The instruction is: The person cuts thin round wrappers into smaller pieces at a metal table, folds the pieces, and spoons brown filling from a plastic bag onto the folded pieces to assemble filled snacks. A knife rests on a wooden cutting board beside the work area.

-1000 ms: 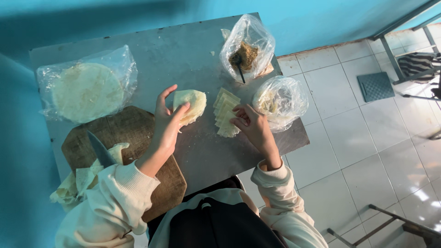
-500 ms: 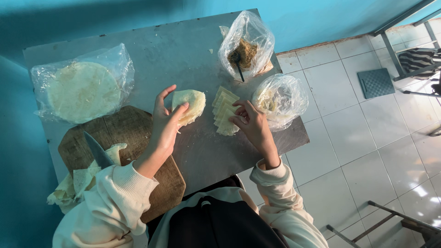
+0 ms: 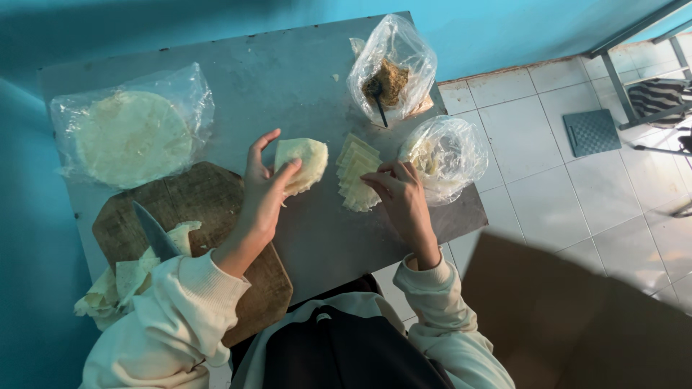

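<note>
A folded wrapper [image 3: 301, 163] is held in the left hand [image 3: 261, 193], pinched between thumb and fingers just above the desk [image 3: 288, 79], near its middle. At 3 o'clock of it a stack [image 3: 356, 174] of cut pale squares lies on the desk, and the right hand [image 3: 398, 194] is set on the stack's right edge, fingertips curled narrowly onto the top sheet; whether a sheet is actually pinched cannot be told.

The sheets look thin and limp, so two may be lifted together if the fingertips drag instead of peeling. The folded wrapper is gripped only at one side; a loosened thumb would probably let it unfold or drop.

At 3 o'clock of the stack a clear bag [image 3: 445, 155] sits close to the desk's edge, touching or nearly touching the right hand; it could be nudged off toward the tiled floor [image 3: 577, 194]. At 12 o'clock a second bag [image 3: 393, 68] with brown filling and a dark spoon [image 3: 378, 101] stands open and upright; it may be tipped by a reaching wrist.

At 9 o'clock a bagged round of flat sheets [image 3: 130, 133] lies flat. At 8 o'clock a knife [image 3: 155, 232] rests on a wooden board [image 3: 202, 216] beside offcuts [image 3: 119, 281], its blade near the left sleeve [image 3: 180, 317]; a sleeve pulled back could be caught on it.
</note>
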The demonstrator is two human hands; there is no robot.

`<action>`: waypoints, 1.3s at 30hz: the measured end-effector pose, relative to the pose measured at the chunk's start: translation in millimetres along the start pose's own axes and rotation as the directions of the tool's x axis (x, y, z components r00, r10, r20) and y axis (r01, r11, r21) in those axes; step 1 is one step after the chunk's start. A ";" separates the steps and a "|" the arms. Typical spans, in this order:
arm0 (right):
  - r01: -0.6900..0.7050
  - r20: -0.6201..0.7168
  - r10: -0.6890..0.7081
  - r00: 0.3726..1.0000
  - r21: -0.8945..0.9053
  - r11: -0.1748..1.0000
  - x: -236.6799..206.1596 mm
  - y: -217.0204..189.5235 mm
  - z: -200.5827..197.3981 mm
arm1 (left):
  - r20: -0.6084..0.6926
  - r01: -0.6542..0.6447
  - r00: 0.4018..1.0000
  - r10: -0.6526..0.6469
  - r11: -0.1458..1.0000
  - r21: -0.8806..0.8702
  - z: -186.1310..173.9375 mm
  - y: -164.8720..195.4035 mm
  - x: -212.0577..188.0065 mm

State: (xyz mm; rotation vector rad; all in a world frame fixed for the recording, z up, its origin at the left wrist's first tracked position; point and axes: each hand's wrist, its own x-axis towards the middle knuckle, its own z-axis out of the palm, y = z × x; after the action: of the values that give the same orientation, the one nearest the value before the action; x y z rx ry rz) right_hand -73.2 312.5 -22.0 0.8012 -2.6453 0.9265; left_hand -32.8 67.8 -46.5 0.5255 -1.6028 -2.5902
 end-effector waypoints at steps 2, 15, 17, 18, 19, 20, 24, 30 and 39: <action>0.036 -0.033 -0.036 0.999 -0.005 0.999 6.1 -7.4 -0.9 | 0.014 -0.018 1.000 0.018 1.000 0.000 0.0 -1.3 1.9; 0.307 -0.076 -0.300 0.951 0.129 0.943 30.8 -107.5 4.1 | 0.201 0.016 0.980 -0.002 0.997 -0.071 -5.8 12.5 -11.0; 0.319 -0.049 -0.316 0.948 0.121 0.940 33.4 -115.3 9.9 | 0.214 0.021 0.977 -0.002 0.996 -0.088 -6.9 15.9 -11.0; 0.316 -0.043 -0.313 0.949 0.109 0.943 34.1 -117.9 12.8 | 0.217 0.029 0.976 -0.008 0.995 -0.095 -7.8 17.2 -11.3; 0.312 -0.037 -0.310 0.950 0.096 0.945 34.7 -119.6 15.9 | 0.221 0.037 0.975 -0.014 0.994 -0.102 -8.8 18.2 -11.7; 0.310 -0.032 -0.309 0.951 0.083 0.947 35.3 -120.4 19.0 | 0.227 0.014 0.974 0.011 0.994 -0.106 -9.5 18.8 -12.5; 0.309 -0.037 -0.307 0.951 0.075 0.948 34.9 -118.2 28.0 | 0.241 -0.025 0.969 0.048 0.995 -0.097 -13.4 19.7 -15.6; 0.283 -0.055 -0.280 0.959 0.077 0.956 31.1 -111.4 37.7 | 0.264 -0.005 0.963 0.051 0.985 -0.171 -14.1 14.7 -14.2; 0.208 -0.121 -0.197 0.973 0.087 0.974 30.4 -108.3 50.2 | 0.264 -0.056 0.960 0.093 0.988 -0.145 -13.2 -0.7 -7.6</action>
State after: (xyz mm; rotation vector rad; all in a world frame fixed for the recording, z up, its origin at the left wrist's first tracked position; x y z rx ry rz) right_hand -38.7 197.5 5.6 0.9905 -2.3851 1.0218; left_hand -21.4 58.4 -50.5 0.1018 -1.4617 -2.7849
